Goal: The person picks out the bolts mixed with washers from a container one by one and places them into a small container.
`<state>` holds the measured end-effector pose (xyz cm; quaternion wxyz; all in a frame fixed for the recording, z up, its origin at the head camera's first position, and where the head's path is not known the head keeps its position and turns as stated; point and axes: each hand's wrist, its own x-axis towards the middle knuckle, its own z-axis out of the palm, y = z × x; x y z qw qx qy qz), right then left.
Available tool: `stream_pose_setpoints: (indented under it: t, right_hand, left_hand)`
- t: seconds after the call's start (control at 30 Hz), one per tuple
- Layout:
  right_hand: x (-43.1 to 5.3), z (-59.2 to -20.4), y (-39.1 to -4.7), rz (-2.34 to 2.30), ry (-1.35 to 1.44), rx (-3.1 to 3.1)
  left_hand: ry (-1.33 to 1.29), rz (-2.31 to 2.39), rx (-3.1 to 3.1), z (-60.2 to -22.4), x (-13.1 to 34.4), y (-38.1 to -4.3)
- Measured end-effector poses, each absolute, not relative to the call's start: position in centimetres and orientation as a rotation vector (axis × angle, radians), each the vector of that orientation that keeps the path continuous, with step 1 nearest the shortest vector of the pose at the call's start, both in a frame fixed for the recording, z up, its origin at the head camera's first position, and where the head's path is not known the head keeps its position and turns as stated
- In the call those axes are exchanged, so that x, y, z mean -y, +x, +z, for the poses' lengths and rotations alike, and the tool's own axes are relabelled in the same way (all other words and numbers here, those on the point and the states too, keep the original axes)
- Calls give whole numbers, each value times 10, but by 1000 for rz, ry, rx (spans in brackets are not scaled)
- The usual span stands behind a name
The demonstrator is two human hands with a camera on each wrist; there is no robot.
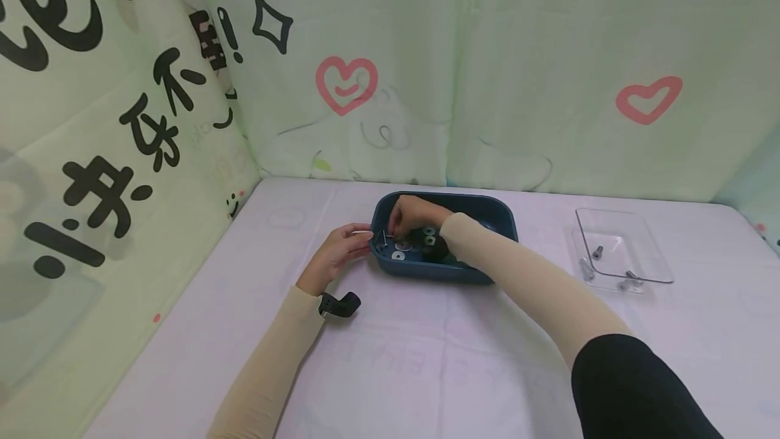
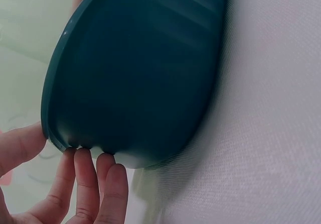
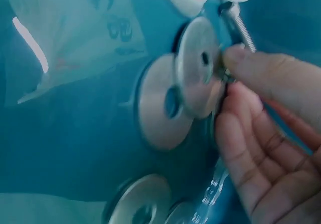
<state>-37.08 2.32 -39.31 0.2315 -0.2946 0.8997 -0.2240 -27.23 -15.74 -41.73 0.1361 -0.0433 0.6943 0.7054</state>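
Observation:
At the left end of a dark blue tub is my left hand. In the left wrist view its thumb meets the rim while the other fingertips press the outer wall below. Inside the tub, my right hand pinches a small metal piece between thumb and fingers; the fingertips hide most of it, so its kind I cannot tell. Right at those fingertips a large flat washer tilts, overlapping a second washer. Beside the thumb is a threaded bolt.
More washers lie along the tub's floor. To the right on the white-covered table stands a clear plastic tray with several small metal pieces in it. A pale printed curtain hangs behind the table.

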Motion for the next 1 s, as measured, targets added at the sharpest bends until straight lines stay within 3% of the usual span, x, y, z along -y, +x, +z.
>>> stream_pose_setpoints:
  t: [1.0]
  right_hand:
    - [-29, -400, -377, -621, -1062, -2412]
  left_hand:
    - [-151, 2049, -2006, -417, 155, -273]
